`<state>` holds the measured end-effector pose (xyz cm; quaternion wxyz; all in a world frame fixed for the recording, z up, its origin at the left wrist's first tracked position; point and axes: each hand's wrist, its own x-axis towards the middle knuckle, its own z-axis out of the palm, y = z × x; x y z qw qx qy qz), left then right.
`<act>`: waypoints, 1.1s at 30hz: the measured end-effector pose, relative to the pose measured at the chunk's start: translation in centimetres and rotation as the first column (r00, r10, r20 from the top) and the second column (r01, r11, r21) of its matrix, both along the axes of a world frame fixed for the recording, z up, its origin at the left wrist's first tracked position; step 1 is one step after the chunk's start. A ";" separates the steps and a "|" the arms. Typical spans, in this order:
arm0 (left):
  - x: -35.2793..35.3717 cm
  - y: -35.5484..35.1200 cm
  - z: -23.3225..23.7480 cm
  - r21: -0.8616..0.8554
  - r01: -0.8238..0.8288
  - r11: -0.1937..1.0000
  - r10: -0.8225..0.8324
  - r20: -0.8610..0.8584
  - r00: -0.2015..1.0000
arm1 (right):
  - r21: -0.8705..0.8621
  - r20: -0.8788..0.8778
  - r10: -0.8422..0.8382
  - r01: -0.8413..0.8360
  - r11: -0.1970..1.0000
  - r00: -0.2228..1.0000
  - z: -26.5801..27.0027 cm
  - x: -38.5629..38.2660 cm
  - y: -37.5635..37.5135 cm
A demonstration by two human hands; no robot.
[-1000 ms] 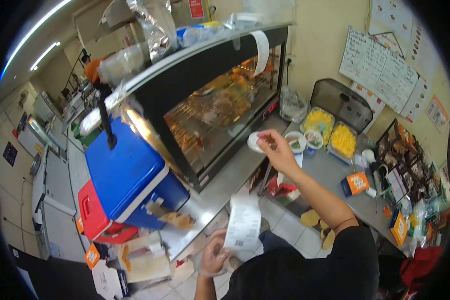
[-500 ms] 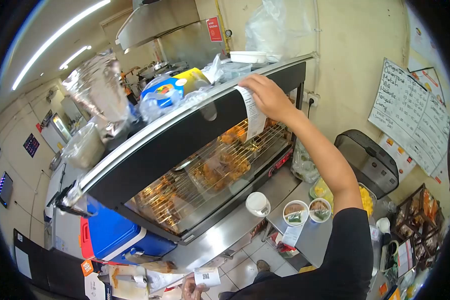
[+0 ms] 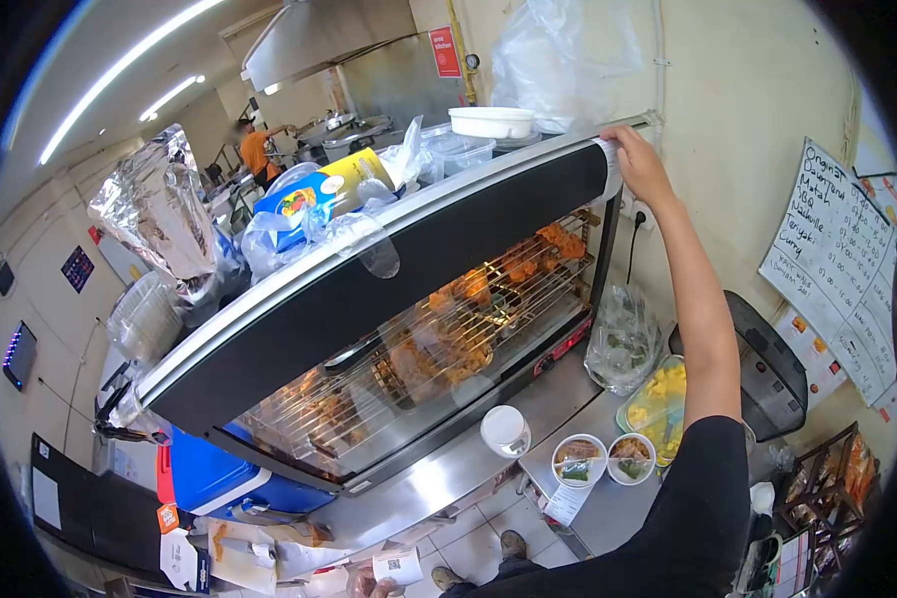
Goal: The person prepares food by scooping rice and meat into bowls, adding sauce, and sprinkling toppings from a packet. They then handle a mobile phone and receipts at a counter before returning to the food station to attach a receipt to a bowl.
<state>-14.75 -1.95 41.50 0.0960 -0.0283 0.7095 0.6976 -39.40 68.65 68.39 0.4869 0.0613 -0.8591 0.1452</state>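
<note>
My right hand (image 3: pixel 638 164) is at the upper right corner of the glass warming cabinet (image 3: pixel 399 299), fingers closed on a paper receipt (image 3: pixel 610 167). The receipt lies against the cabinet's black top panel, seen narrowly from the side. Behind the glass, fried chicken pieces (image 3: pixel 558 241) rest on wire racks. At the bottom edge of the view, my left hand (image 3: pixel 377 586) is partly cut off and pinches a white slip with a QR code (image 3: pixel 397 565). Two bowls of food (image 3: pixel 579 460) stand on the steel counter, a second receipt (image 3: pixel 567 503) beside them.
On the cabinet top lie a foil bag (image 3: pixel 164 214), plastic wraps and a white container (image 3: pixel 491 122). A white tub (image 3: pixel 505 432) stands in front. A blue cooler (image 3: pixel 214 468) is at lower left. A person in orange (image 3: pixel 257 154) stands far back. A whiteboard (image 3: pixel 837 254) hangs right.
My right hand has moved right along the cabinet's top edge with the receipt, reaching the corner. My view has shifted somewhat. The left hand still holds its slip low down.
</note>
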 end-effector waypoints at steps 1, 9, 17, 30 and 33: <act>-0.1 0.4 0.2 0.015 0.019 1.000 -0.019 0.014 1.000 | 0.047 -0.017 -0.035 0.035 0.998 0.999 -0.1 0.1 -0.2; -1.7 -0.2 0.9 0.027 0.123 0.992 -0.120 -0.101 0.988 | 0.135 -0.408 -0.144 0.216 0.967 0.902 0.0 1.6 -5.7; -5.9 -0.3 10.4 -0.277 0.401 0.873 -0.468 -0.244 0.850 | -0.250 0.484 0.765 -0.770 0.587 0.425 -4.9 12.9 -38.0; -6.0 -5.2 10.2 -0.400 0.451 0.798 -0.541 -0.145 0.829 | -0.529 0.736 0.647 -0.767 0.364 -0.201 -15.5 12.9 -51.4; -6.1 -5.7 9.6 -0.436 0.384 0.814 -0.498 -0.183 0.848 | -0.486 0.766 0.626 -0.771 0.413 -0.147 -15.1 13.2 -52.4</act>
